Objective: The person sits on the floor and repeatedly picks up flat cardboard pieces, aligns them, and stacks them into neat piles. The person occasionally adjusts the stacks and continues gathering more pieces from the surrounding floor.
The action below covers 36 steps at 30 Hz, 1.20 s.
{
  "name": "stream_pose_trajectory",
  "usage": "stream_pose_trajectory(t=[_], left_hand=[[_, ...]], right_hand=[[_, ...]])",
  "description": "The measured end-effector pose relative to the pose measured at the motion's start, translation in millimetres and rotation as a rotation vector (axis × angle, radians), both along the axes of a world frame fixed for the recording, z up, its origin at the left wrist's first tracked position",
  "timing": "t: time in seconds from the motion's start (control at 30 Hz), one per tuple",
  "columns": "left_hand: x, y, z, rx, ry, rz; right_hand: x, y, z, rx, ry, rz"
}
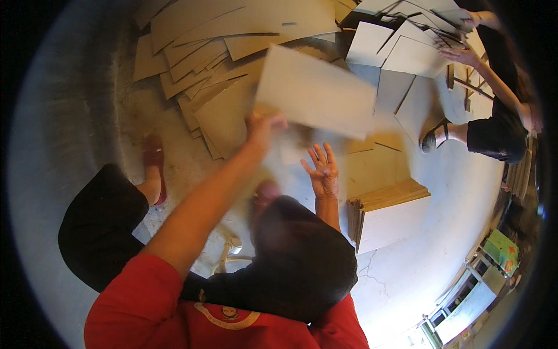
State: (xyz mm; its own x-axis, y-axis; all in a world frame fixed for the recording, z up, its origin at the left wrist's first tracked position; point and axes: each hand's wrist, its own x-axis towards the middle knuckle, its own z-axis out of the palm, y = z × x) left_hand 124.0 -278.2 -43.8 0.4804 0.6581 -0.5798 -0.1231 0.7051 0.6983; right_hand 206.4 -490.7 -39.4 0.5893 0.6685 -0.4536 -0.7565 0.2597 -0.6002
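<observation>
My left hand (263, 132) is closed on the lower left corner of a thin rectangular cardboard sheet (317, 90), pale on the face toward me. The sheet is tilted and slightly blurred, held above the floor. Just below its lower edge, my right hand (323, 172) is raised with fingers spread, holding nothing and apart from the sheet. Close by on the right, a neat stack of cardboard sheets (392, 224) rests on the floor, its white face outward and its brown edges showing. Beyond my hands lies a loose, overlapping pile of similar sheets (203, 64).
At the upper right another person's hands (459, 55) touch more pale sheets (407, 55); that person's shod foot (433, 138) is nearby. A stool leg with a caster (232, 246) stands between my legs. A metal-framed piece (465, 302) is at the lower right.
</observation>
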Motion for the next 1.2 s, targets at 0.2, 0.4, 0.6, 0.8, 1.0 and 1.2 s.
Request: stream_pose_trajectory(t=[0.2, 0.4, 0.6, 0.8, 1.0, 1.2], left_hand=[[-30, -96, 33, -0.079, 0.102, -0.334], [-65, 24, 13, 1.095, 0.788, -0.293], [-38, 114, 3, 1.139, 1.074, -0.654], [-14, 109, -7, 0.959, 1.066, -0.764], [-2, 87, -19, 0.978, 0.946, -0.819], [11, 33, -6, 1.127, 0.567, -0.768]], right_hand=[[29, -14, 0, -0.054, 0.121, -0.365], [58, -76, 10, -0.391, 0.072, -0.359], [43, -72, -13, -0.572, 0.073, -0.212], [51, -22, -5, -0.575, -0.067, -0.094], [46, 30, -5, -0.595, -0.033, -0.178], [59, 30, -32, -0.552, -0.085, -0.169]])
